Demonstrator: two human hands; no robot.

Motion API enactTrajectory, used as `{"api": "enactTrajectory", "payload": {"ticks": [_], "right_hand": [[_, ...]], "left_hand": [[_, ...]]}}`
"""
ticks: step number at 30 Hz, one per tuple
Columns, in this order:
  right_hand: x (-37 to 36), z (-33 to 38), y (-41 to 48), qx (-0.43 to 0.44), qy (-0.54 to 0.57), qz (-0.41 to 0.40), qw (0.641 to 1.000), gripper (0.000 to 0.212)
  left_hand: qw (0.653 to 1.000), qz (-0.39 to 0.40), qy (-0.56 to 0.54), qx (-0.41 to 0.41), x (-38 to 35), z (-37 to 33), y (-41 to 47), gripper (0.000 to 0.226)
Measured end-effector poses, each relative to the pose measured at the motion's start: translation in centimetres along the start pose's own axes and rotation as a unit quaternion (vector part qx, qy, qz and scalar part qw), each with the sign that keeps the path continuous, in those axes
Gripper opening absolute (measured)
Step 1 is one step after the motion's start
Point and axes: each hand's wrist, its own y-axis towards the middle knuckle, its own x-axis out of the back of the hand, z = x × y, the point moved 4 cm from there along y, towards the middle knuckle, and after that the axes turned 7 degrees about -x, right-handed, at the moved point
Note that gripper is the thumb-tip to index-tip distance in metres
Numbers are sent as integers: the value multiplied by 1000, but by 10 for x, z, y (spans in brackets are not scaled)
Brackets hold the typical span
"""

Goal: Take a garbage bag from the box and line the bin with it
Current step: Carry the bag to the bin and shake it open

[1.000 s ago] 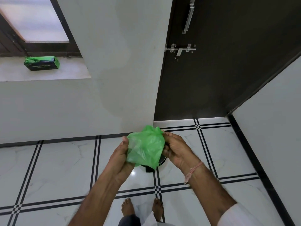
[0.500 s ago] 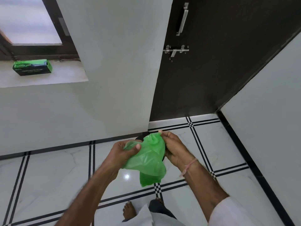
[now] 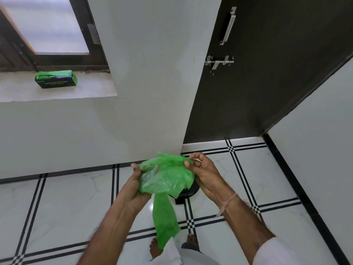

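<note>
A thin green garbage bag (image 3: 166, 180) is held between both hands at waist height. My left hand (image 3: 136, 185) grips its left edge and my right hand (image 3: 205, 172) pinches its upper right edge. A long tail of the bag hangs down toward my feet. Right below the bag, a black bin (image 3: 188, 192) stands on the floor by the wall corner, mostly hidden by the bag. The green and black garbage bag box (image 3: 56, 79) lies on the window sill at the upper left.
A white wall corner juts out just behind the bin. A dark door (image 3: 267, 73) with a latch and handle stands to the right, and a white wall closes the right side. My bare feet (image 3: 155, 247) are on the tiled floor below.
The crumpled bag has unfolded and a long tail now hangs down. My hands have pulled further apart along its top edge.
</note>
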Motion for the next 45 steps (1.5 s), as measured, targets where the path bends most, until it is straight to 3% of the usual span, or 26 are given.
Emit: {"api": "enactTrajectory", "payload": {"ticks": [4,6,10,12,16,20,23,25,28,31,33,37,39,41,45], "right_hand": [[-1,-8,0,3,12,-2,1000,24],[-2,-9,-1,14,7,-3,1000,24],[8,-8,-5,32,2,-21,999,15],[14,-10,-9,29,14,-24,999,22],[25,-8,-7,11,-11,-44,999,33],[33,1,9,-19,-67,-71,995,39],[33,3,29,-17,-3,-74,997,42],[35,4,45,-3,15,-64,998,49],[49,-1,73,38,-55,-71,995,58],[67,-8,93,88,-164,-84,979,62],[79,-15,106,107,-220,-89,965,66],[109,-45,145,116,-277,-100,949,72],[123,-61,161,79,-225,-94,967,69],[137,-79,178,8,-96,-78,992,56],[172,-111,219,-11,64,-105,992,32]], "left_hand": [[1000,7,-26,1,1,8,6,60],[1000,9,-4,-13,1,12,10,49],[997,37,61,-35,-4,22,18,48],[991,62,103,-59,-6,26,21,49],[964,110,192,-145,-10,26,20,36],[914,162,301,-217,-12,33,20,33],[932,165,275,-171,-18,42,26,43],[969,101,199,-105,-22,47,35,46],[998,-6,66,-16,-28,51,64,52],[997,-72,-29,13,-36,52,95,60],[991,-103,-75,27,-37,58,116,53],[989,-112,-76,64,-28,85,164,49],[989,-109,-54,79,-20,99,183,63],[988,-108,-35,105,-8,118,201,67],[981,-140,22,136,33,163,249,63]]}}
